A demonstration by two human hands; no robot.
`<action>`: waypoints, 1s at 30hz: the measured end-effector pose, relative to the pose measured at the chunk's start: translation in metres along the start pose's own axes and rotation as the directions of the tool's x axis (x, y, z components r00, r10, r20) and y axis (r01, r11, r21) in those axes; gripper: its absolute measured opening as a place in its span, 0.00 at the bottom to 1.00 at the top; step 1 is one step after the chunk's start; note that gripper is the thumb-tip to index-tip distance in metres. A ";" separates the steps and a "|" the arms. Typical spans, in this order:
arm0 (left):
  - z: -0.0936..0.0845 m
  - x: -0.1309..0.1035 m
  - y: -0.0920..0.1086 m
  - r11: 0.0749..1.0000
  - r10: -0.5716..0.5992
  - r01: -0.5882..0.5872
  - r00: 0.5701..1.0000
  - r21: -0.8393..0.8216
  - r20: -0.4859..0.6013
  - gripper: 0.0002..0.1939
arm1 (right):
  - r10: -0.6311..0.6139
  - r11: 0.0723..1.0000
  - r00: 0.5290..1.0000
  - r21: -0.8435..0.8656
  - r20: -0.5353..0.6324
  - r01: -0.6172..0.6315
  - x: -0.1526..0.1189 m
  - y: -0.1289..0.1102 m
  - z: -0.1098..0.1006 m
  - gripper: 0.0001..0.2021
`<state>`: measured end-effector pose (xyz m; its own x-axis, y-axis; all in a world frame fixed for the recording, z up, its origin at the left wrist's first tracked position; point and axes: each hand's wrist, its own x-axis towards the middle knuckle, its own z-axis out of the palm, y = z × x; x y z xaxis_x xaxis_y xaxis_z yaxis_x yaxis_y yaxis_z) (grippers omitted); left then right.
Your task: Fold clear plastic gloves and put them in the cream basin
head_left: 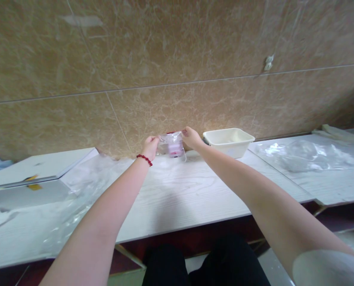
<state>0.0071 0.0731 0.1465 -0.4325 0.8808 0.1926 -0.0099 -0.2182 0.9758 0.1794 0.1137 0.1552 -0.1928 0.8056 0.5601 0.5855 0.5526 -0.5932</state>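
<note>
Fingers on our left hand (151, 147) look pinched together on one side of a small clear plastic bag (174, 147) with pink and lilac contents, and those of our right hand (191, 138) seem closed on its opposite upper corner, though blur softens the contact. Gripped this way, the film is probably spread taut so the contents hang low between us. We have it over the white wood-grained table (191, 190), near the brown marbled wall (171, 107); the cream rectangular plastic tub (238, 150) stands just to the right, perhaps for easy reach.
</note>
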 end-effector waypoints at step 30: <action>-0.060 -0.086 -0.106 0.742 0.076 -0.514 0.703 0.431 0.707 0.11 | -0.336 0.905 0.812 -0.075 0.477 0.418 -0.171 0.062 0.027 0.09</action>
<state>-0.0085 -0.0044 0.0204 0.3325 0.8998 0.2826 0.6038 -0.4333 0.6691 0.2276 0.0158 0.0075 -0.7290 0.5704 0.3783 0.5080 0.8213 -0.2595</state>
